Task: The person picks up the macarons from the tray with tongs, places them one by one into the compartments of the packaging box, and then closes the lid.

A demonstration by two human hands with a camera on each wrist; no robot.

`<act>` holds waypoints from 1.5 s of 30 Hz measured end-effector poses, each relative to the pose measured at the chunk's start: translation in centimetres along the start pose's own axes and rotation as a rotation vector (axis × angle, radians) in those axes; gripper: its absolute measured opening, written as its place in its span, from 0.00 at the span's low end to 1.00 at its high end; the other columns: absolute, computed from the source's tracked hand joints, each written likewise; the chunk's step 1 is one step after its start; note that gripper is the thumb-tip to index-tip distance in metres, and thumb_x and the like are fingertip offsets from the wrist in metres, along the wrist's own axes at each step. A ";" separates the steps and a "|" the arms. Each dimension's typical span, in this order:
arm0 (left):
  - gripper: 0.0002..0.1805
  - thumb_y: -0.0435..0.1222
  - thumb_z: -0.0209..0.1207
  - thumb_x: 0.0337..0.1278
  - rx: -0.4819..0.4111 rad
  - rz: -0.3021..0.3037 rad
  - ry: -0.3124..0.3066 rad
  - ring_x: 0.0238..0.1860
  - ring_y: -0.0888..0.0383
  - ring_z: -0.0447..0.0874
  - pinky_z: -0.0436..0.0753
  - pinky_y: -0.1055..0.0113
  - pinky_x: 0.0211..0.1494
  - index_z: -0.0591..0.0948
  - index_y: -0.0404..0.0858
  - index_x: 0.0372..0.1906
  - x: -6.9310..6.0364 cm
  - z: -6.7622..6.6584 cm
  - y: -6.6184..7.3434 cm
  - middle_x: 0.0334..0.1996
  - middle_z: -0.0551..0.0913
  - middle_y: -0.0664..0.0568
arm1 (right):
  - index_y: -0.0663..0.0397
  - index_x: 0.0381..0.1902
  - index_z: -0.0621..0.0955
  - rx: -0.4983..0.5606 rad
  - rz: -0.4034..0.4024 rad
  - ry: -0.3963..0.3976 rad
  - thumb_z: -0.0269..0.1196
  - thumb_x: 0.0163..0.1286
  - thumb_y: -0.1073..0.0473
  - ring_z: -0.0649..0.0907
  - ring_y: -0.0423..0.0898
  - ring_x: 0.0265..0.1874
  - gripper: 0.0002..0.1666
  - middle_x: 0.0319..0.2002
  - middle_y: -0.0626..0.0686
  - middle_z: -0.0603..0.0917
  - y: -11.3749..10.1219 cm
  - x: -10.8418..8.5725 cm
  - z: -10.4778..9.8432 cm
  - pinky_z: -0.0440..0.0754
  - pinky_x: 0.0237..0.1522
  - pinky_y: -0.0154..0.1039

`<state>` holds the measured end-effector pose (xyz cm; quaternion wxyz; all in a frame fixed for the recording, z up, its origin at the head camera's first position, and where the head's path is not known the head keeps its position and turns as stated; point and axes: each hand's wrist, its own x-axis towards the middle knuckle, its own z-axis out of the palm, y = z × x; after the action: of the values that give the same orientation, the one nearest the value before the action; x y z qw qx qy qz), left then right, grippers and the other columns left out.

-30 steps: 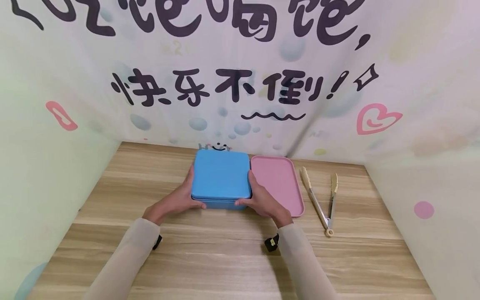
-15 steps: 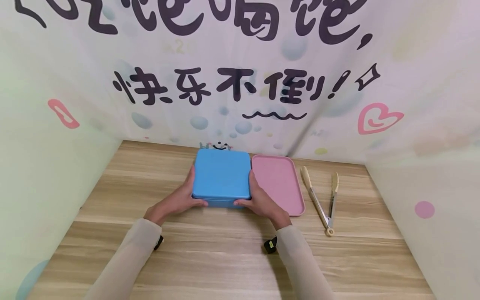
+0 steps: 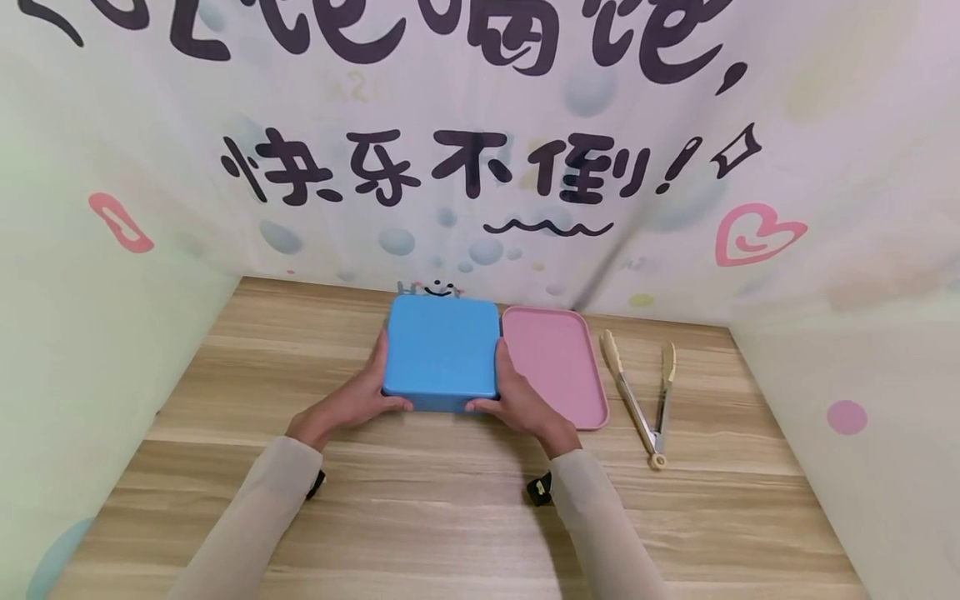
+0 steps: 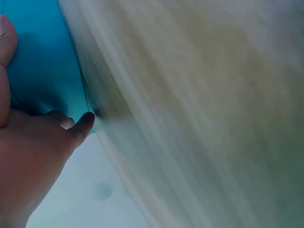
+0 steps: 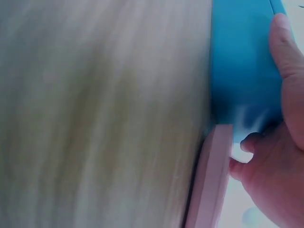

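Note:
A blue rectangular box [image 3: 441,346] with its lid on sits against the back wall in the head view. My left hand [image 3: 358,396] grips its left side, thumb at the front left corner. On the right side my right hand [image 3: 525,396] holds it likewise, thumb across the front right corner. In the left wrist view the left hand [image 4: 38,156] lies along the box wall [image 4: 42,57]. The right wrist view has the right hand's thumb [image 5: 285,45] against the blue wall [image 5: 244,61], with other fingertips close to the pink tray's edge [image 5: 213,175].
Right beside the box a pink tray [image 3: 555,367] lies flat on the wooden table [image 3: 420,517]. Farther right are spread tongs [image 3: 641,408] with beige tips. Printed walls [image 3: 465,250] enclose the table at the back and both sides.
The dark gap along the front, between lid and box, has closed, so the lid sits flush now. Both hands keep their places on the box.

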<state>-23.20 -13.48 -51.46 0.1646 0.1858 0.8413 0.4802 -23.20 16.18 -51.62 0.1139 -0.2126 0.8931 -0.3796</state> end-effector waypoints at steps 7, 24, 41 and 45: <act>0.72 0.46 0.69 0.56 0.005 0.000 -0.003 0.78 0.44 0.22 0.40 0.40 0.76 0.16 0.44 0.74 0.0 -0.3 0.1 0.77 0.18 0.42 | 0.55 0.76 0.23 -0.018 0.002 0.008 0.69 0.62 0.45 0.44 0.51 0.79 0.75 0.80 0.53 0.29 -0.2 0.2 0.0 0.49 0.76 0.52; 0.38 0.46 0.40 0.80 0.081 -0.004 0.137 0.79 0.44 0.27 0.39 0.41 0.77 0.36 0.40 0.80 1.4 -3.3 2.3 0.80 0.31 0.43 | 0.55 0.80 0.36 0.021 0.017 0.102 0.51 0.79 0.46 0.42 0.51 0.79 0.48 0.80 0.56 0.37 -0.8 2.3 -2.9 0.44 0.77 0.51; 0.30 0.42 0.42 0.80 0.188 -0.154 0.200 0.78 0.37 0.43 0.51 0.40 0.75 0.54 0.40 0.79 2.6 -2.4 2.8 0.78 0.45 0.34 | 0.60 0.79 0.48 -0.139 0.092 0.120 0.47 0.81 0.47 0.48 0.53 0.79 0.40 0.80 0.59 0.45 -1.2 4.4 -2.8 0.49 0.76 0.52; 0.31 0.43 0.42 0.80 0.190 -0.134 0.240 0.78 0.39 0.47 0.53 0.42 0.75 0.53 0.38 0.79 2.3 -2.3 3.0 0.78 0.50 0.37 | 0.58 0.79 0.49 -0.136 0.085 0.125 0.51 0.79 0.45 0.48 0.51 0.79 0.43 0.80 0.57 0.43 -1.9 3.7 -3.0 0.50 0.76 0.51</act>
<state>-25.76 -12.74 -47.99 0.0763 0.0852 0.9069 0.4054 -26.97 15.18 -48.37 0.0592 -0.1576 0.9305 -0.3255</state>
